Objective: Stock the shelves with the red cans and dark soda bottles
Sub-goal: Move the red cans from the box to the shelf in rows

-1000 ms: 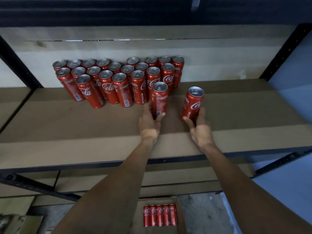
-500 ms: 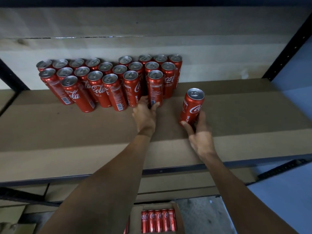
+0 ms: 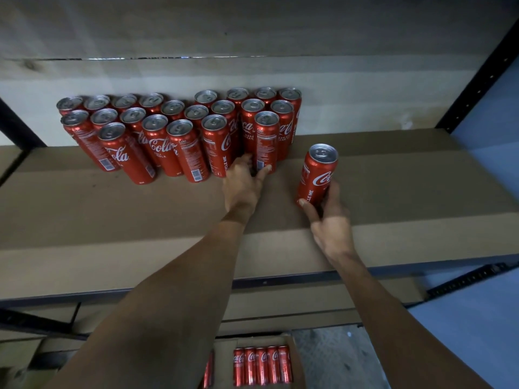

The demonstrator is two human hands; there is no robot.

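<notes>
Several tall red cola cans (image 3: 157, 136) stand in rows at the back left of a cardboard-lined shelf (image 3: 112, 220). My left hand (image 3: 243, 183) grips the base of the front right can (image 3: 266, 141) of that group, thumb and fingers on either side of it. My right hand (image 3: 328, 220) holds a single red can (image 3: 318, 175) by its lower part; this can stands apart to the right of the group. No dark soda bottles are in view.
A black metal upright (image 3: 477, 77) frames the shelf's right end and another (image 3: 16, 127) the left. Below the shelf edge, an open cardboard box (image 3: 297, 360) on the floor holds several more red cans (image 3: 262, 364). A blue wall lies to the right.
My left hand has pushed its can back into the group of cans. My right hand keeps hold of the separate can, which has barely shifted on the shelf.
</notes>
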